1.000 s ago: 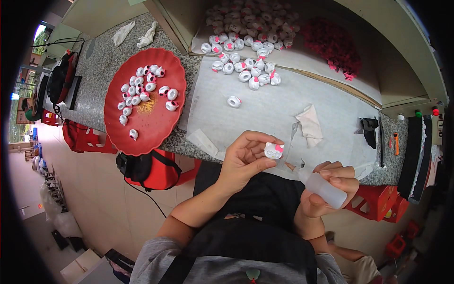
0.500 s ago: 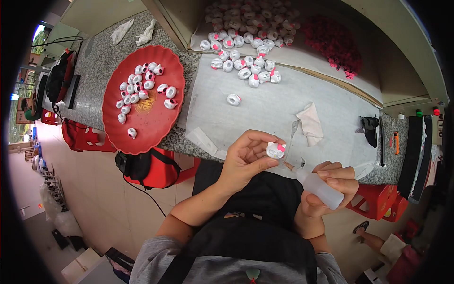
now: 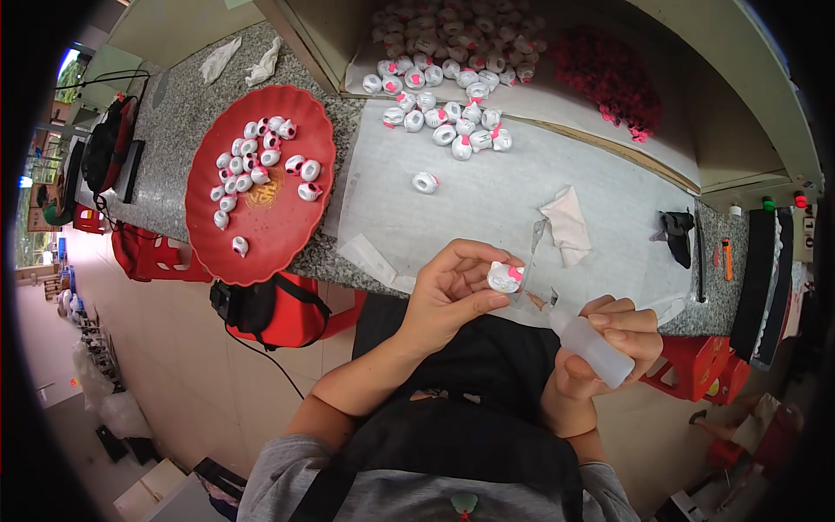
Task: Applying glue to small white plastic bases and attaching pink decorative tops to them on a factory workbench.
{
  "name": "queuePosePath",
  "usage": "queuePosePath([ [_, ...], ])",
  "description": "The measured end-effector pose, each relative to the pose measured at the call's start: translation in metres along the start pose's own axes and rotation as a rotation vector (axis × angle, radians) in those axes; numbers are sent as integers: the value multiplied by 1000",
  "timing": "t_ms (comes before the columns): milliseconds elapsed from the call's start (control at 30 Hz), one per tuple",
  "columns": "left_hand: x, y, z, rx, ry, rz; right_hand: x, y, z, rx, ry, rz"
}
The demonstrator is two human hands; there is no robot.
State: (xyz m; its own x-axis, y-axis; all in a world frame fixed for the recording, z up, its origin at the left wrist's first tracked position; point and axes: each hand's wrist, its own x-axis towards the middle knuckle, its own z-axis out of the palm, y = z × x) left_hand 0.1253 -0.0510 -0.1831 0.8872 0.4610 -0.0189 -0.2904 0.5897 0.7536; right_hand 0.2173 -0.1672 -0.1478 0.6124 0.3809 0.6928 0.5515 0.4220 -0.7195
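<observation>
Around: grey speckled counter (image 3: pixel 170 187), white sheet (image 3: pixel 487 209) over the middle, red scalloped plate (image 3: pixel 300 239) to the left, open shelf (image 3: pixel 687 130) along the far side. Pale cloth (image 3: pixel 567 226) flat on the sheet, between right hand (image 3: pixel 633 329) and pink heap (image 3: pixel 609 83) in the shelf. Black scrap (image 3: pixel 677 237) and orange tool (image 3: pixel 728 259) farther right. Below counter level, to the left: red stool (image 3: pixel 300 335) with black bag (image 3: pixel 257 304).

Counts: one white bead (image 3: pixel 504 277) in left hand (image 3: pixel 445 291), one squeeze bottle (image 3: pixel 596 352) in right, one lone bead (image 3: pixel 424 183) on the sheet, about 22 on the plate, two crumpled tissues (image 3: pixel 219 59) at upper left, one cloth. Bead pile (image 3: pixel 461 43) in and before the shelf too dense to count.

White bead pinched between left thumb and fingers, raised near the sheet's near edge; roundish, no clear long axis, pink bow toward the right. Right hand wrapped around bottle body; long axis slanted, base lower right, nozzle upper left toward the bead. Tip just beside bead, contact unclear.
</observation>
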Motion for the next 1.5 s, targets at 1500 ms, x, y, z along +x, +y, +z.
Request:
queuePosePath([
  [1500, 2, -8, 0, 160, -97, 155, -4, 3, 4, 4, -30, -9],
])
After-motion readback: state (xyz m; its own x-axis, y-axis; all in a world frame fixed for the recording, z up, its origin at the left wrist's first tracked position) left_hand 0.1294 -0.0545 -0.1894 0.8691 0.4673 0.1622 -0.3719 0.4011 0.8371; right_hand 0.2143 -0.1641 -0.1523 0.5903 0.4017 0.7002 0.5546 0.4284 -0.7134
